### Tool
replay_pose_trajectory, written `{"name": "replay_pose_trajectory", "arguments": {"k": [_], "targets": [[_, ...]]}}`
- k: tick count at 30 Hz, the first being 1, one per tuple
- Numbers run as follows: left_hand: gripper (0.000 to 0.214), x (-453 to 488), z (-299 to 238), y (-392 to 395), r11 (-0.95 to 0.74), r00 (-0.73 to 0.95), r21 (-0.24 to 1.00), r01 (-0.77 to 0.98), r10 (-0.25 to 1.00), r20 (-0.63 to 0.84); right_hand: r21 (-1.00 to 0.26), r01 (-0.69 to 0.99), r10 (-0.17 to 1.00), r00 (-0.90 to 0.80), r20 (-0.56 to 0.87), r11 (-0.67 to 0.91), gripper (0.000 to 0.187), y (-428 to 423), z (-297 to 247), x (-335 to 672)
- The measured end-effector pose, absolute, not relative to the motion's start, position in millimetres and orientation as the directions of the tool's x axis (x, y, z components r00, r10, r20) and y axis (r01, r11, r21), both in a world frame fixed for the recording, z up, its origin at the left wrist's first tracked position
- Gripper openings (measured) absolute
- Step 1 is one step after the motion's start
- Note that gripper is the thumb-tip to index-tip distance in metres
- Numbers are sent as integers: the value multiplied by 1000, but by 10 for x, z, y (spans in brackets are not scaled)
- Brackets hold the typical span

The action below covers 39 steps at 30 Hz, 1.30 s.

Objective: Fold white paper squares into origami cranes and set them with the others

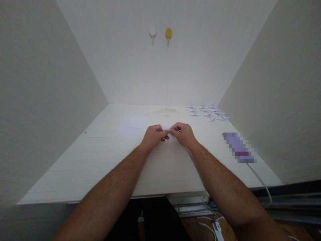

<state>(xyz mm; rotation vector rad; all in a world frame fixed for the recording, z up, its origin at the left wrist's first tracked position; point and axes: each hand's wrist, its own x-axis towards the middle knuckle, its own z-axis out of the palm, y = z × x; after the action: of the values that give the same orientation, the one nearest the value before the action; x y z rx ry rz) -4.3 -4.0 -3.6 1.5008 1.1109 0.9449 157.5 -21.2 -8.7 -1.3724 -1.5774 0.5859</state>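
Observation:
Between both hands, above the middle of the white table, is a small piece of folded white paper (pixel 165 128). My left hand (pixel 154 136) pinches it from the left, thumb on top and fingers partly curled beneath. From the right, my right hand (pixel 182 134) grips the paper between thumb and forefinger. The fingertips of the two hands nearly meet, and they hide much of the paper's shape. To the left of my hands lie flat sheets of white paper (pixel 132 125). At the back right stand several folded paper cranes (pixel 207 112) in a cluster.
A blurred-out phone-like device (pixel 238 147) lies at the right, its white cable (pixel 260 179) running over the table (pixel 100 167) edge. White and yellow hooks (pixel 169 32) hang on the back wall. Side walls enclose the table. A power strip (pixel 218 231) lies on the floor.

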Motion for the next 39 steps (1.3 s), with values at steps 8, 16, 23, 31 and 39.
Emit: {"name": "replay_pose_trajectory", "arguments": {"k": [8,16,23,31,39], "targets": [[17,-8,-31,-67,-35,300,993,111,954,0,-748,607,920,66,385,270,11,-219,-114,1547],[14,24,-52,-62,81,233,997,-12,969,-76,-502,792,849,-38,527,348,14,-262,-108,1502],[14,60,-53,-52,107,150,985,-137,985,-86,-338,787,749,-223,623,516,17,-244,-137,1531],[15,46,-69,-41,21,127,992,-123,992,-5,-343,671,652,-278,705,657,21,-246,-146,1569],[28,3,-64,-33,43,183,975,-217,983,-3,-532,552,708,-161,688,642,21,-249,-113,1532]]}}
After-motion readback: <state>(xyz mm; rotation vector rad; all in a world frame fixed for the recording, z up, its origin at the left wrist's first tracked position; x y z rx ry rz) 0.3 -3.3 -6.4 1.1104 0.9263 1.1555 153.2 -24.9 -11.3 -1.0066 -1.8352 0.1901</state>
